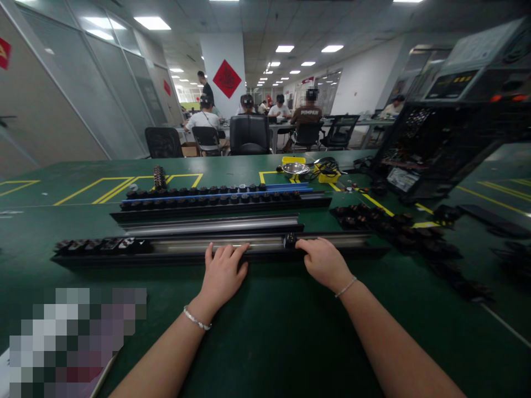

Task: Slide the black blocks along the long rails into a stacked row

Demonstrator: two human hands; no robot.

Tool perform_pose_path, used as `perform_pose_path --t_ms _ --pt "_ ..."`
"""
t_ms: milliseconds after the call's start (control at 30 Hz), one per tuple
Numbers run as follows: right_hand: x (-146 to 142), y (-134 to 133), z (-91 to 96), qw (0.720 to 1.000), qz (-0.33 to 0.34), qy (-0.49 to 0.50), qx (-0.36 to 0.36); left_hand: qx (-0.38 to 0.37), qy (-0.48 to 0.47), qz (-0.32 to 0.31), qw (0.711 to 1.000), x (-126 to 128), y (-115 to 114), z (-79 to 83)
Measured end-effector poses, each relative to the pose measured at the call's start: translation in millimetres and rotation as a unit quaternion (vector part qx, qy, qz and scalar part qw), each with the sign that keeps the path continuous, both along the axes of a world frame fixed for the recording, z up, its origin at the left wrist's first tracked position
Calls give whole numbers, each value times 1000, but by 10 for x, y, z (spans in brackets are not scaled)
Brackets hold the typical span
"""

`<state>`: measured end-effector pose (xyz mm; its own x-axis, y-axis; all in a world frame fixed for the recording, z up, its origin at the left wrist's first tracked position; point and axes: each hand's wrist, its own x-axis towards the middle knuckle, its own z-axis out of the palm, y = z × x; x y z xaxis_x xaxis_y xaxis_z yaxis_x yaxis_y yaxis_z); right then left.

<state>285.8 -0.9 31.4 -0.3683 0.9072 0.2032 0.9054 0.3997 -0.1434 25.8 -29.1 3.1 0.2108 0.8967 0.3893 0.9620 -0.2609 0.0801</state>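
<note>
A long black track with a shiny channel lies across the green table in front of me. Its left end holds a row of several small dark blocks. My left hand rests on the near side of the track, fingers spread, with the fingertips over the channel and nothing held. Further right, a single small black block sits in the channel. My right hand is closed, its fingertips at the right side of that block.
Behind lie a bare rail and a tray with rows of black parts and blue strips. Loose black parts spread to the right, below an open computer case. A metal bowl stands at the back; several people sit beyond.
</note>
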Motion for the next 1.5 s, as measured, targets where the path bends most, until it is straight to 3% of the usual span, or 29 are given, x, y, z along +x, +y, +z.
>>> perform_pose_path --t_ms 1233,1500 --pt "209 59 47 998 -52 -9 17 0 -8 -1 1000 -11 15 -23" --pt "355 73 18 993 -116 11 10 -5 1 0 1000 -2 0 12"
